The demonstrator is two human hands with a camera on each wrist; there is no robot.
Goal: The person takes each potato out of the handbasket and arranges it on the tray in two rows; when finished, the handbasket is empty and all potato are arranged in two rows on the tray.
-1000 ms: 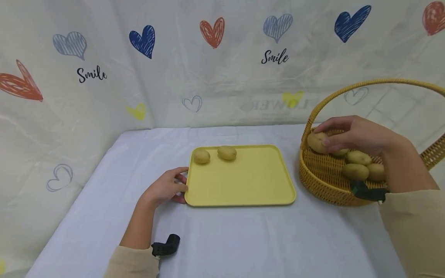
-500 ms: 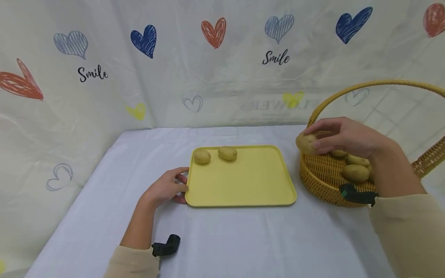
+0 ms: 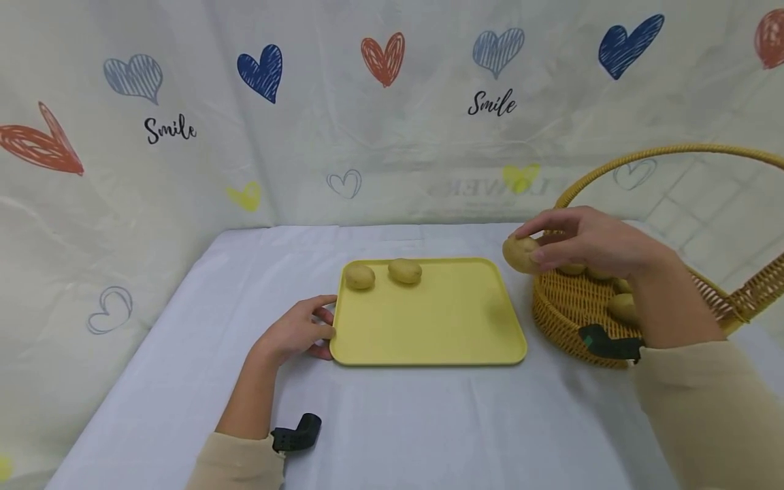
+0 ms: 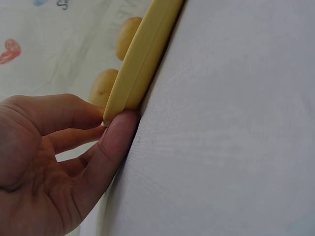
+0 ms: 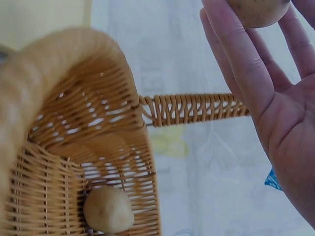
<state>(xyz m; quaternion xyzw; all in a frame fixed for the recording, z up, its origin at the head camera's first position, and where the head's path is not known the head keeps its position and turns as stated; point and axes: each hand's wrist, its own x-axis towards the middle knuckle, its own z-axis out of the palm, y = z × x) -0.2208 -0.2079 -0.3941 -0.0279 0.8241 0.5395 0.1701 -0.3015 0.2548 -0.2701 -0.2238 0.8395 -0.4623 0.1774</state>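
A potato (image 3: 520, 254) is pinched between the fingers and thumb of my right hand (image 3: 591, 241), held in the air just left of the wicker basket (image 3: 554, 309). In the right wrist view only the lower part of that potato (image 5: 258, 12) shows. My left hand (image 3: 300, 330) is at the left edge of the yellow tray (image 3: 429, 320). The left wrist view has its thumb and index finger gripping the tray's rim (image 4: 130, 83). Two potatoes lie on the tray near its back edge: one potato (image 3: 360, 277) in the back left corner, another potato (image 3: 405, 271) right of it.
More potatoes lie in the basket, one potato (image 3: 623, 308) partly behind my right wrist. The tall basket handle (image 3: 667, 148) arches over it. A white cloth (image 3: 404, 422) covers the table, and a sheet printed with hearts (image 3: 294, 136) hangs behind.
My right hand has carried the potato leftward, from over the basket out past its left rim. My left hand stays at the tray, and the two potatoes on it lie unmoved.
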